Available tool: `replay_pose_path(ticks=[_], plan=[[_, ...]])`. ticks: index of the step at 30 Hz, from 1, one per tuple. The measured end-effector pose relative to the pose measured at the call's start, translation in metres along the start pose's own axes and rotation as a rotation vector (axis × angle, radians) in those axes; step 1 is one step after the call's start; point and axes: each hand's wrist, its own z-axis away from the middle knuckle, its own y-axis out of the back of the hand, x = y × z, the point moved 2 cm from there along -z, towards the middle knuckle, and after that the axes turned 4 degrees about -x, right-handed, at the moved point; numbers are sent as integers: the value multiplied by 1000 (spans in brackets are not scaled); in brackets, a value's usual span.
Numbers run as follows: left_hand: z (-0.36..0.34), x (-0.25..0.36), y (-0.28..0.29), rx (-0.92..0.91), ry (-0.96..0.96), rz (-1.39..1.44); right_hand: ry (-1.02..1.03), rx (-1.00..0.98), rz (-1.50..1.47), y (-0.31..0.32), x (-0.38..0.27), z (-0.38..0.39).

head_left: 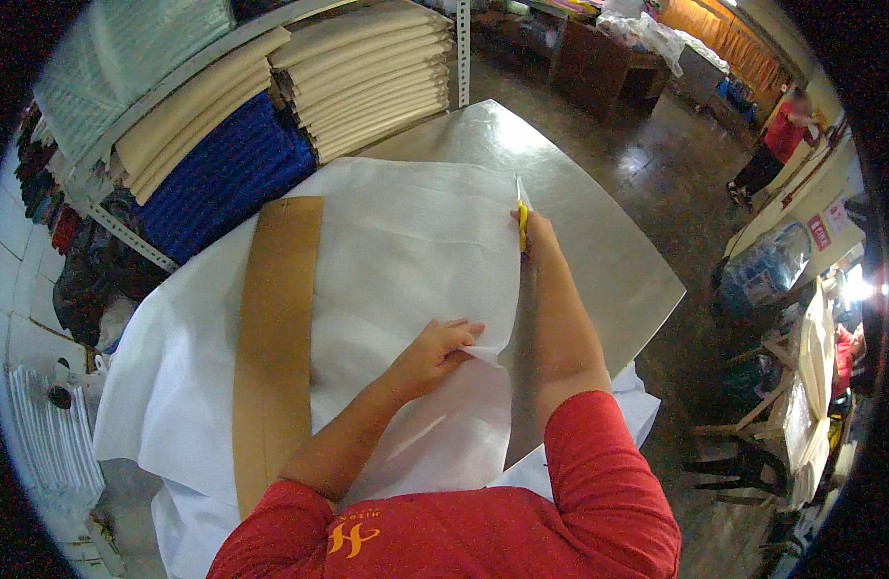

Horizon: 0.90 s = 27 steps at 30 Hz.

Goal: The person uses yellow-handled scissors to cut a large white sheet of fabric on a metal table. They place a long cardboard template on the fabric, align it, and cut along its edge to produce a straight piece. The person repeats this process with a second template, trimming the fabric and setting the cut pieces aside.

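Observation:
A large sheet of white fabric (415, 251) covers most of the table in front of me. My right hand (541, 236) is closed round yellow-handled scissors (522, 214) at the sheet's far right edge, with the blades pointing away from me. Nearer to me, my left hand (435, 352) pinches a raised fold of the same fabric close to its right edge. A long brown cardboard strip (275, 338) lies on the sheet, left of my left forearm.
The bare grey tabletop (599, 251) shows on the right. Stacks of folded cream cloth (367, 77) and blue cloth (227, 159) stand at the far left beside a metal shelf post (463, 48). Another person (782, 135) stands at the far right, near wrapped plastic bundles (767, 270).

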Motion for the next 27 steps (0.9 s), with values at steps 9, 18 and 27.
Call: replay_pose_path(ticks=[9, 18, 27], plan=[[-1, 4, 1, -48, 16, -55, 121, 76, 422, 1, -1, -11], [4, -2, -3, -6, 109, 65, -27, 30, 26, -1, 2, -28], [13, 20, 12, -228, 203, -385, 188, -1, -63, 49, -23, 46]])
